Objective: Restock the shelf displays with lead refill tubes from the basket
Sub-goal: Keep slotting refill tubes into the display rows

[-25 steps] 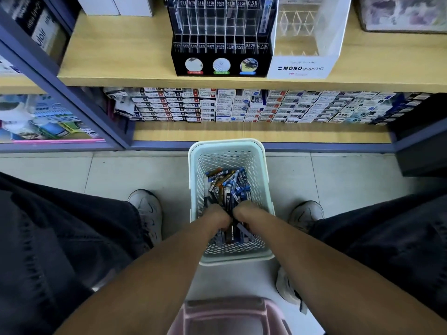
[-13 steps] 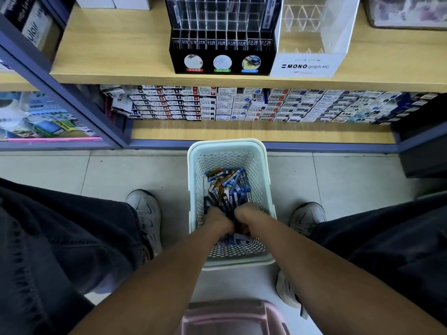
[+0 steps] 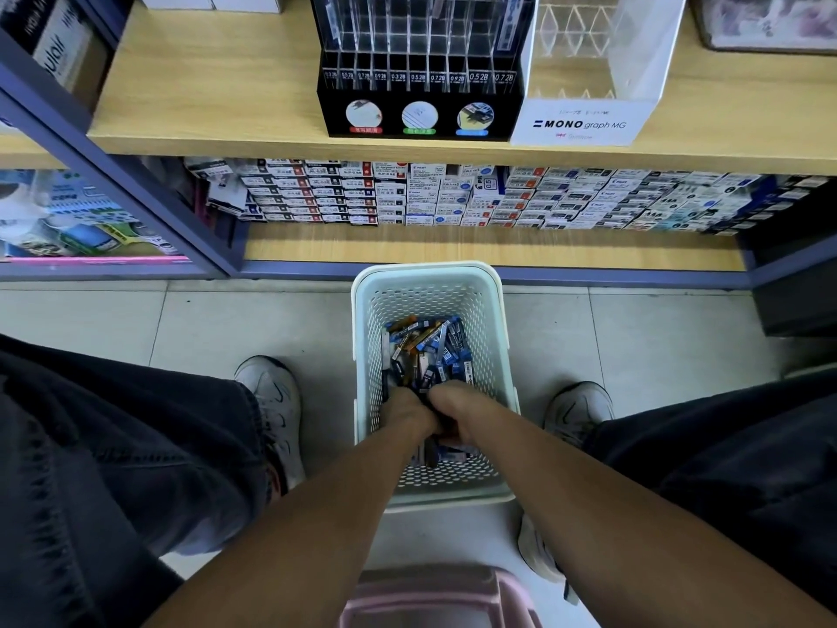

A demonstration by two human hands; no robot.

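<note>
At the bottom centre of the frame a pink stool (image 3: 435, 600) sits just under my forearms, and both arms reach forward and down into the basket (image 3: 362, 355) on the floor at the middle of the picture. My left hand (image 3: 407, 412) and right hand (image 3: 457, 407) are side by side, nearly touching, knuckles up, buried in the near half of the tubes (image 3: 425, 346); my fingers curl down into the pile, but whether they have actually closed on tubes I cannot tell, since they are hidden under the backs of my hands. The rest of the tubes lie loose and crossed toward the far end of the basket. I judge this to be the gathering step: better to square a small bundle all pointing one way than to grab a tangled fistful, so none slip out on the lift. Beyond the basket, the lower shelf holds stacked boxes (image 3: 453, 197). At the top centre stands the black rack (image 3: 416, 115), its slots marked by lead grade and looking mostly empty, with a clear display (image 3: 579, 124) touching its right side, so I should sort by grade before I rise
</note>
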